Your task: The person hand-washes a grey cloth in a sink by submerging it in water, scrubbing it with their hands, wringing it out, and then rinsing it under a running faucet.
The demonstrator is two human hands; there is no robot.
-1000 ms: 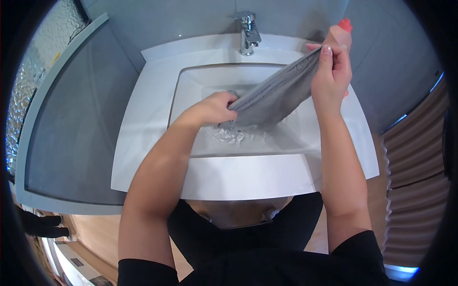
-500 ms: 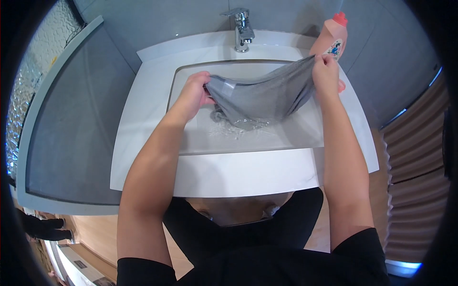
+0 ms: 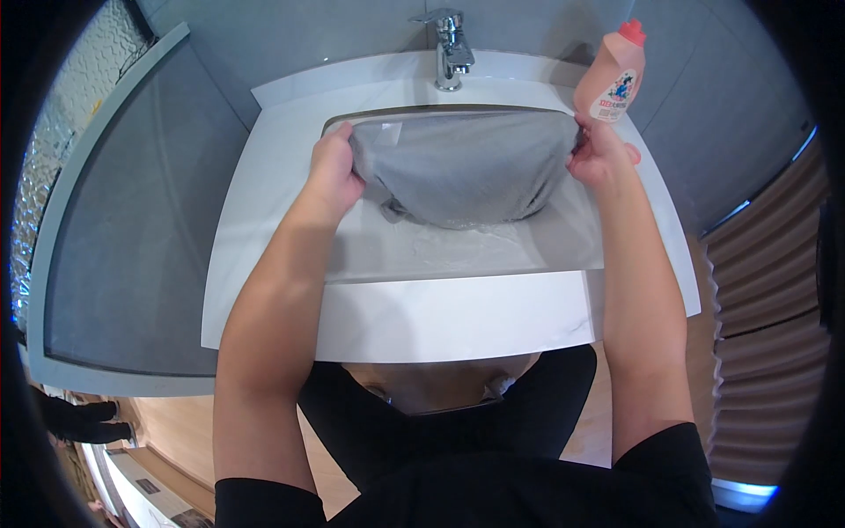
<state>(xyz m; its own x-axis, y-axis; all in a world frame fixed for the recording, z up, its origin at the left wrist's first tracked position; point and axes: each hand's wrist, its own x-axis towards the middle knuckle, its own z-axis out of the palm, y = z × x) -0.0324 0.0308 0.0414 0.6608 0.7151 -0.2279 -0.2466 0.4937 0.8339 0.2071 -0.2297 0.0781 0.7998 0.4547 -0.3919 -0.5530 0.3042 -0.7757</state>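
Observation:
A wet grey cloth (image 3: 466, 167), perhaps a garment with a small pale tag, is stretched between my two hands above the sink basin (image 3: 378, 255). Its upper edge runs nearly straight, while the lower part sags into the basin, near the wet surface. At the cloth's left end, my left hand (image 3: 337, 169) grips it with the fingers mostly behind the fabric. My right hand (image 3: 603, 157) pinches the other upper corner, just below a pink bottle. The exact fold under each set of fingers is partly hidden.
The pink bottle (image 3: 609, 84) with a red cap stands on the white countertop (image 3: 449, 321) at the back right, a small pink piece (image 3: 633, 154) below it. A chrome faucet (image 3: 451, 57) rises behind the basin. A grey-framed panel (image 3: 132, 229) is at left, a pleated brown curtain (image 3: 766, 343) at right.
My hands have moved apart, the left one outward and the right one slightly down. The cloth's sagging upper edge has become taut and its face is spread wider.

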